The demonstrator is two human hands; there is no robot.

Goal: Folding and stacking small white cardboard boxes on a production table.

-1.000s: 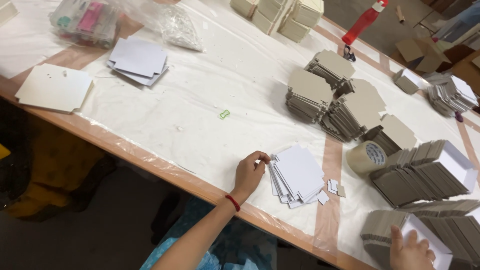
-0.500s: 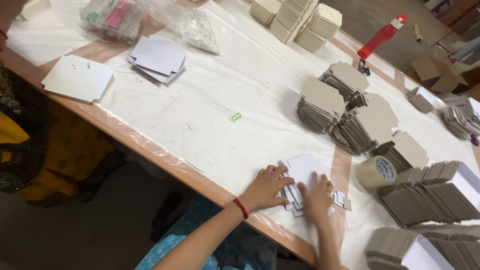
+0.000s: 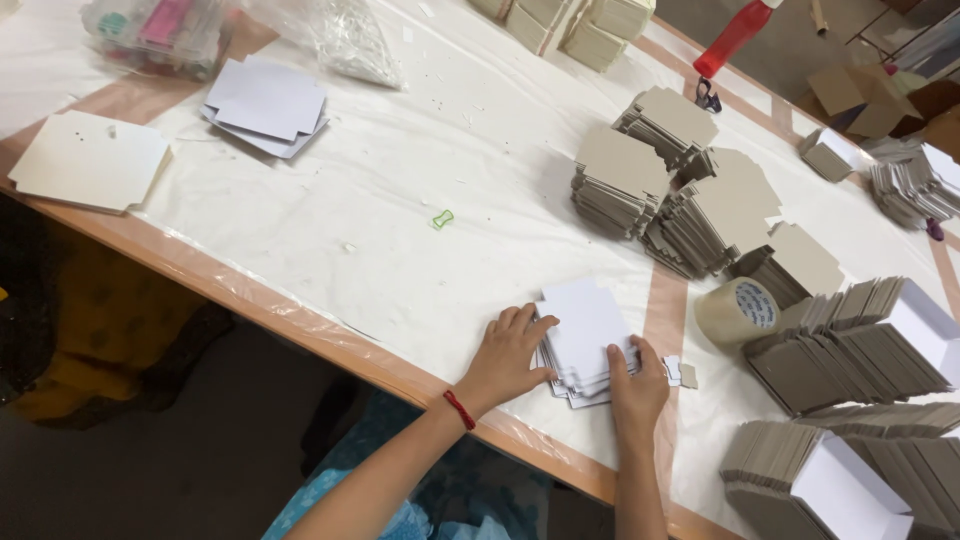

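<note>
Head view: a small stack of white cards near the worktop edge is pressed between the left hand, spread flat on its left side, and the right hand, cupped against its right.

One second ago only the left hand touched the stack of white die-cut cards, and the right hand was far to the right, near the grey folded boxes. Then the right hand came to the stack. Now both hands press the stack's near edges, left and right.
</note>
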